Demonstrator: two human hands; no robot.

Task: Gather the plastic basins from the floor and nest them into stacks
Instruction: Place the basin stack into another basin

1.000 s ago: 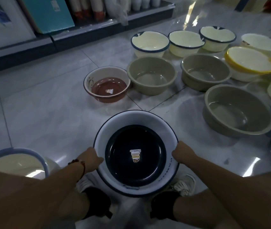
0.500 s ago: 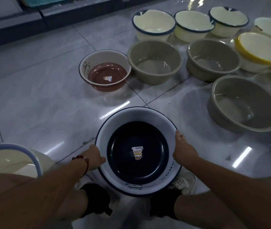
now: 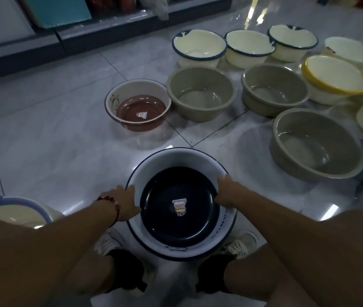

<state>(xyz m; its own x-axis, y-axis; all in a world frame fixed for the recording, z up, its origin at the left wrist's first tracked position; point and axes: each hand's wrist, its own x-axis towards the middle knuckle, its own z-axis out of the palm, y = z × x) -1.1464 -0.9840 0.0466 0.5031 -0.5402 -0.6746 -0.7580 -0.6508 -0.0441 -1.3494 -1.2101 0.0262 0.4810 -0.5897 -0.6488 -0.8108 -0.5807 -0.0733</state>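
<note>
- Floor [image 3: 43, 134]: glossy pale marble-look tiles with dark grout lines and streaks of reflected light; it carries every basin in view.
- Shelf unit [image 3: 109, 32]: dark base running along the far side of the floor, beyond the white basin, with boxed and wrapped goods on it; details are blurred.
- Grey basins: three plain ones stand upright beyond and to the right of the white basin, the nearest [image 3: 315, 145] well to its right, two more [image 3: 200, 94] [image 3: 274, 89] side by side farther off.
- Cream basins with dark rims [image 3: 199, 48]: a row of three behind the grey pair, nearest the shelf unit; a yellow-rimmed basin [image 3: 333, 78] and further pale ones lie to their right.
- White basin [image 3: 154, 171]: dark-rimmed, directly in front of the person between the two shoes, with a dark navy basin [image 3: 178, 222] nested inside it and a small label on that one's bottom.
- Brown basin [image 3: 138, 107]: nested in a cream one, just beyond the white basin and to its left.
- Blue-rimmed basin [image 3: 12, 209]: partly in view, left of the white basin.
- Left hand [image 3: 125, 201]: fingers curled over the white basin's left rim, gripping it; a beaded bracelet [image 3: 115, 206] sits on the wrist.
- Right hand [image 3: 227, 191]: fingers curled over the right rim, gripping it.
</note>
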